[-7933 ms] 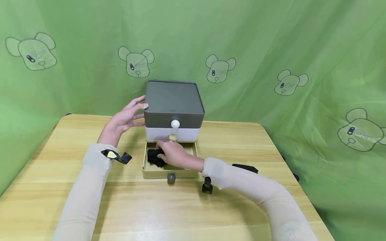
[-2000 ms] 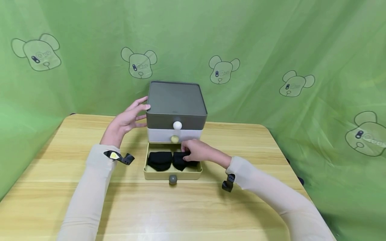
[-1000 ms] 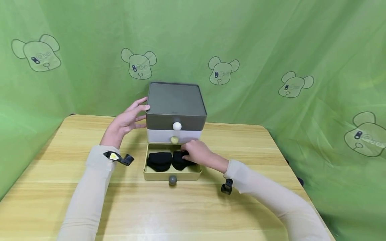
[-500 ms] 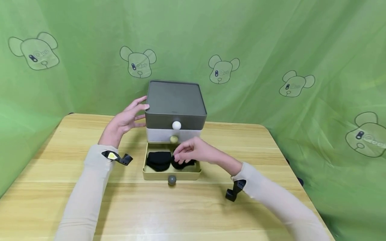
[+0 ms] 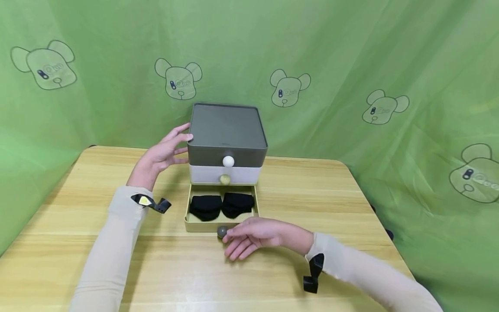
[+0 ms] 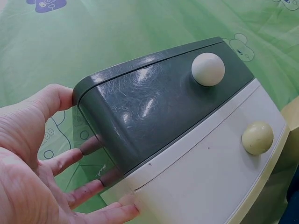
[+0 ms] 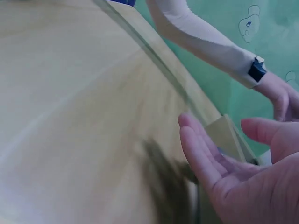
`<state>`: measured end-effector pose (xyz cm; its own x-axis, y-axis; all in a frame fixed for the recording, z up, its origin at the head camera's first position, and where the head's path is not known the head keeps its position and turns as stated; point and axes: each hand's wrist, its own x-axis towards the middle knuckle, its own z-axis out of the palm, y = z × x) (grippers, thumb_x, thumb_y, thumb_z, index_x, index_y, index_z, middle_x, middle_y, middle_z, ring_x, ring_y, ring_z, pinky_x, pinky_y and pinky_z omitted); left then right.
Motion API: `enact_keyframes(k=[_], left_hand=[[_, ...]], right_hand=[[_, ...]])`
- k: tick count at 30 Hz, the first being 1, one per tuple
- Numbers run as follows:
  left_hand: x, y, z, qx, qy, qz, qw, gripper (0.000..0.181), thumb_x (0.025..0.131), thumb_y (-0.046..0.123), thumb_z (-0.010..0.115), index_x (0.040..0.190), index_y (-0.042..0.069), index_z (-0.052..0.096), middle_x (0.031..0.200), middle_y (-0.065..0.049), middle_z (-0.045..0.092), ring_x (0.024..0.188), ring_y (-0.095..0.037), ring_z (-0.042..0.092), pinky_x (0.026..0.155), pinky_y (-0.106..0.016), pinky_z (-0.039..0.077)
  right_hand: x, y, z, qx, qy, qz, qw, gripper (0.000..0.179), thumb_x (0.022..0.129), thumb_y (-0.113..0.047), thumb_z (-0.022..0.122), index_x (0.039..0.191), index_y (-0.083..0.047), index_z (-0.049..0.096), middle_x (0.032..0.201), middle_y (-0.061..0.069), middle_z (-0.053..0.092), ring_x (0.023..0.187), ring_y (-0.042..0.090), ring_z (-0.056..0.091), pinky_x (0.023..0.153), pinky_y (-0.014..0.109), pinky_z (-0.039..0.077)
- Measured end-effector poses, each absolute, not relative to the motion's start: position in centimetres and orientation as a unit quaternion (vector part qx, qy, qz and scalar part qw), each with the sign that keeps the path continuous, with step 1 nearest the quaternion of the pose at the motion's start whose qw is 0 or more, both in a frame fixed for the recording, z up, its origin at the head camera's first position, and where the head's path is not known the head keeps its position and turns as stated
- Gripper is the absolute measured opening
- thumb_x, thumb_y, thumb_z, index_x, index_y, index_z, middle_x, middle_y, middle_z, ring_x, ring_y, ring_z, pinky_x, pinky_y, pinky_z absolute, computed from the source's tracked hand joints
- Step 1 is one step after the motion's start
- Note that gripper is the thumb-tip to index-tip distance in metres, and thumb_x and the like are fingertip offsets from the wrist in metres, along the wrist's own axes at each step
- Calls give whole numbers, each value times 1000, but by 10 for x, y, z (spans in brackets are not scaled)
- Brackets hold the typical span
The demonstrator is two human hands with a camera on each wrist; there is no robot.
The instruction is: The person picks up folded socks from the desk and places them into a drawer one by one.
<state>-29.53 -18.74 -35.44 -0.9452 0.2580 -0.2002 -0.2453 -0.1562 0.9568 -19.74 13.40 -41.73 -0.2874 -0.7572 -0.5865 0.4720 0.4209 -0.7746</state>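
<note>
My left hand (image 5: pixel 161 151) rests with spread fingers against the left side of a small stacked drawer box (image 5: pixel 226 125), thumb at the top edge of its dark grey upper drawer (image 6: pixel 145 112). The yellow bottom drawer (image 5: pixel 202 227) is pulled out. Two folded black cloth bundles (image 5: pixel 205 207) lie side by side in it, the right-hand bundle (image 5: pixel 238 203) touching or nearly touching the other. My right hand (image 5: pixel 253 238) is in front of the drawer with loosely extended fingers, its thumb and forefinger right at the round grey knob (image 5: pixel 221 232). It holds nothing.
The white middle drawer (image 5: pixel 204 174) and the dark grey top drawer are closed, with a pale yellow knob (image 6: pixel 258 138) and a white knob (image 6: pixel 208 69). The box stands near the back of a wooden table (image 5: pixel 175 277), before a green curtain (image 5: pixel 234 43).
A black bundle that lay on the table at the right is now in the drawer's right half. My right hand has let go of it and moved forward to the grey knob. The left hand stays.
</note>
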Motion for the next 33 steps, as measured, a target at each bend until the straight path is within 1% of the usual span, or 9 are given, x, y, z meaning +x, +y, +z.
enact_keyframes(k=[5, 9, 12, 14, 19, 25, 33], left_hand=[[-295, -188, -352, 7, 628, 761, 163, 73, 104, 27, 51, 164, 35, 11, 172, -5, -1, 155, -40, 13, 124, -61, 22], [-295, -188, -351, 6, 628, 761, 161, 73, 104, 27, 51, 164, 35, 11, 173, -5, -2, 155, -40, 12, 124, -61, 22], [-295, -187, -353, 4, 628, 761, 162, 74, 103, 27, 52, 164, 36, 12, 173, -4, -2, 155, -40, 13, 124, -61, 22], [-295, -186, -353, 4, 627, 761, 163, 74, 103, 27, 53, 164, 36, 12, 173, -4, -2, 155, -40, 13, 124, -60, 23], [-295, -185, -354, 6, 628, 761, 165, 74, 103, 27, 53, 164, 36, 11, 173, -5, -1, 155, -40, 13, 124, -61, 23], [-294, -186, -355, 6, 632, 758, 162, 73, 104, 28, 52, 164, 36, 11, 172, -5, 0, 155, -40, 14, 124, -61, 23], [-293, -186, -355, 5, 629, 759, 166, 74, 103, 28, 52, 164, 35, 11, 173, -5, -1, 155, -40, 13, 124, -61, 22]], right_hand=[[-188, 134, -431, -82, 593, -560, 573, 46, 108, -26, 48, 136, 10, 52, 117, 21, 74, 93, 18, 76, 90, 34, 62], [-183, 129, -440, -59, 577, -595, 557, 36, 108, -26, 48, 130, 3, 53, 115, 20, 75, 92, 19, 76, 89, 34, 62], [-179, 126, -446, -40, 564, -621, 543, 30, 108, -25, 48, 126, -2, 54, 110, 18, 77, 92, 20, 77, 89, 35, 62], [-177, 125, -449, -26, 559, -634, 534, 32, 108, -25, 49, 128, -1, 55, 105, 14, 78, 93, 19, 77, 89, 34, 62], [-174, 122, -452, -7, 567, -652, 503, 40, 107, -24, 51, 133, 7, 56, 96, 6, 78, 91, 16, 76, 87, 30, 62], [-175, 117, -450, -1, 581, -664, 470, 39, 106, -23, 53, 128, 9, 59, 93, 5, 78, 88, 15, 76, 84, 29, 63], [-183, 112, -449, 0, 590, -664, 458, 38, 107, -22, 52, 128, 9, 58, 91, 5, 78, 87, 15, 76, 83, 29, 63]])
